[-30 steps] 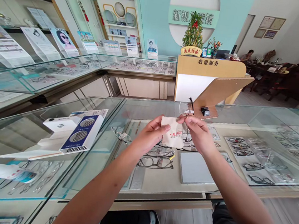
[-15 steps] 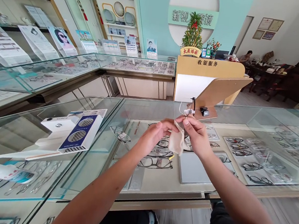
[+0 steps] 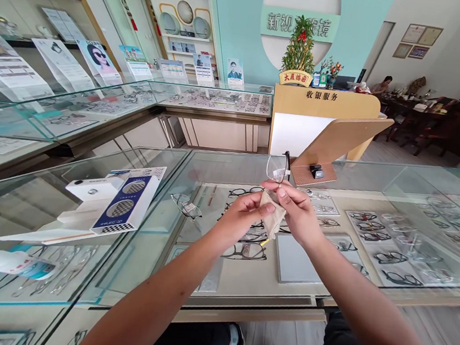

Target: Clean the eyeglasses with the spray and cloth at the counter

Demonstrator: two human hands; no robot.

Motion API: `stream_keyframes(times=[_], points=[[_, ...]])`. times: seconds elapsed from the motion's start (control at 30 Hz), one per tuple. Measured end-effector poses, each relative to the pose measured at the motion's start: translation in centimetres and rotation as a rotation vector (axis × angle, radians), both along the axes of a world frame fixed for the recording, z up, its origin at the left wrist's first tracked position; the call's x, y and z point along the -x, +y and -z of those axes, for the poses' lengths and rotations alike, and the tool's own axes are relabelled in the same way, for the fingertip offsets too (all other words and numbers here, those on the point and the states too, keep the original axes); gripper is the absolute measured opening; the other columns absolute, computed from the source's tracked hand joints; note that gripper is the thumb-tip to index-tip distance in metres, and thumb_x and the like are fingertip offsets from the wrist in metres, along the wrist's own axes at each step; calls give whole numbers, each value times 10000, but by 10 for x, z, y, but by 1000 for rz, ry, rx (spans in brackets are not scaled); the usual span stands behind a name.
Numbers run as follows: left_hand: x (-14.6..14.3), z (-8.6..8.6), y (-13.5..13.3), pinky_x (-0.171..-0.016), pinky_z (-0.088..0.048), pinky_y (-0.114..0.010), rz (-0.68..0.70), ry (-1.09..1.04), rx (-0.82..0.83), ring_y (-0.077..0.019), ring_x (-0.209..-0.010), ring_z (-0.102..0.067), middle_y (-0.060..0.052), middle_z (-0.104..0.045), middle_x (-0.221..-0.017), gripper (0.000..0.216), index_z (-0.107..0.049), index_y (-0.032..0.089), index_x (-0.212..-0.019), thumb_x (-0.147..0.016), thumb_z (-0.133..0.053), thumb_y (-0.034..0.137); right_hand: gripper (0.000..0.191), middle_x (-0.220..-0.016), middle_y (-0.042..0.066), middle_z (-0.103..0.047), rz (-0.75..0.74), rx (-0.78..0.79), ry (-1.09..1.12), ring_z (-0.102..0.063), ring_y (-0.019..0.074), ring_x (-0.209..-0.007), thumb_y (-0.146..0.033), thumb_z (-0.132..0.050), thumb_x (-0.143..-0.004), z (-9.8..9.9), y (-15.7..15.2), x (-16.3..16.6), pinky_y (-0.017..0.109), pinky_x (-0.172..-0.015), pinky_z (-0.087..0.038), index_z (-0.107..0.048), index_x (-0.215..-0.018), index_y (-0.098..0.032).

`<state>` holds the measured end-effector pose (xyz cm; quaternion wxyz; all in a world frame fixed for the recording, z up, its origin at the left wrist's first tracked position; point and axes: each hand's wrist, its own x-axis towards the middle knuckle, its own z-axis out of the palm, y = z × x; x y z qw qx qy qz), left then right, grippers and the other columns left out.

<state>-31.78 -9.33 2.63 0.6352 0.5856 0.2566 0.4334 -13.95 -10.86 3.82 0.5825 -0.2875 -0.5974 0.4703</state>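
A pair of eyeglasses (image 3: pixel 277 168) with a thin frame and a dark temple stands up above my hands, one lens showing with a white tag on it. My right hand (image 3: pixel 297 205) pinches the glasses near the bridge. Between the hands hangs a beige cloth (image 3: pixel 273 222); my left hand (image 3: pixel 250 208) grips it, thumb on top, folded around the lower part of the glasses. The lens under the cloth is hidden. Below lies the glass display counter (image 3: pixel 217 174) with several spectacle frames inside.
On the counter at left lie an open blue-and-white box (image 3: pixel 126 205) and a white spray bottle (image 3: pixel 12 263). A wooden tilted mirror stand (image 3: pixel 341 141) is beyond my hands, with a small black object (image 3: pixel 316 171) on its base. A person (image 3: pixel 383 85) sits at the far right.
The glasses have turned so that a lens faces me more and moved slightly left. My left thumb has closed down over the cloth.
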Motion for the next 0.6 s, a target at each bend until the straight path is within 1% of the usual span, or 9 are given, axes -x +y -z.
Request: stream_keyframes(times=[0.1, 0.17, 0.2, 0.27, 0.33, 0.43, 0.53, 0.6], points=[[0, -5, -4, -692, -441, -262, 17, 29, -44, -129, -723, -548, 7, -643, -822, 403, -735, 184, -1057, -890, -874, 523, 317, -1225, 28, -841, -78, 124, 96, -751, 259, -1145, -605, -750, -994, 1, 0, 1, 461, -1080, -568, -886, -1164, -375], [-2, -7, -8, -674, -447, -252, -14, 44, -82, -127, -723, -555, 7, -657, -854, 473, -709, 187, -1173, -888, -873, 528, 335, -1288, 33, -844, -123, 173, 133, -769, 272, -1170, -611, -757, -985, 2, 0, 3, 458, -1055, -598, -884, -1171, -364], [-2, -8, -10, -667, -449, -248, -39, 49, -101, -128, -723, -558, 6, -662, -865, 513, -692, 186, -1214, -889, -866, 542, 341, -1315, 33, -840, -131, 173, 127, -770, 280, -1200, -610, -753, -989, 2, 0, 4, 466, -1073, -598, -883, -1182, -361], [-3, -7, -12, -649, -445, -241, -96, 76, -140, -125, -714, -551, 9, -656, -857, 554, -672, 181, -1249, -907, -832, 586, 334, -1366, 18, -825, -128, 128, 86, -747, 290, -1297, -596, -730, -1011, 2, -2, 6, 491, -1173, -555, -878, -1207, -370], [-4, -6, -13, -636, -440, -236, -155, 113, -172, -121, -697, -536, 18, -636, -825, 561, -673, 176, -1233, -923, -797, 627, 318, -1407, -6, -807, -127, 67, 51, -696, 289, -1406, -571, -701, -1039, 1, -4, 8, 503, -1281, -470, -869, -1239, -390], [-4, -5, -13, -625, -445, -245, -236, 127, -196, -122, -672, -524, 18, -632, -797, 555, -682, 176, -1147, -929, -755, 682, 330, -1471, -25, -772, -163, 35, 59, -641, 290, -1489, -545, -651, -1075, 0, -7, 11, 505, -1349, -388, -846, -1300, -403], [-3, -7, -12, -656, -465, -264, -327, 131, -259, -132, -681, -524, 3, -644, -793, 541, -686, 179, -1031, -964, -684, 716, 330, -1499, -16, -755, -203, 11, 81, -635, 302, -1499, -522, -665, -1071, 0, -8, 12, 498, -1367, -360, -847, -1310, -385], [-2, -8, -12, -686, -473, -272, -351, 150, -313, -140, -700, -526, -1, -636, -785, 533, -680, 185, -983, -998, -632, 715, 325, -1492, -5, -760, -210, 15, 95, -645, 307, -1488, -512, -689, -1059, 0, -8, 11, 494, -1356, -380, -851, -1306, -377]])
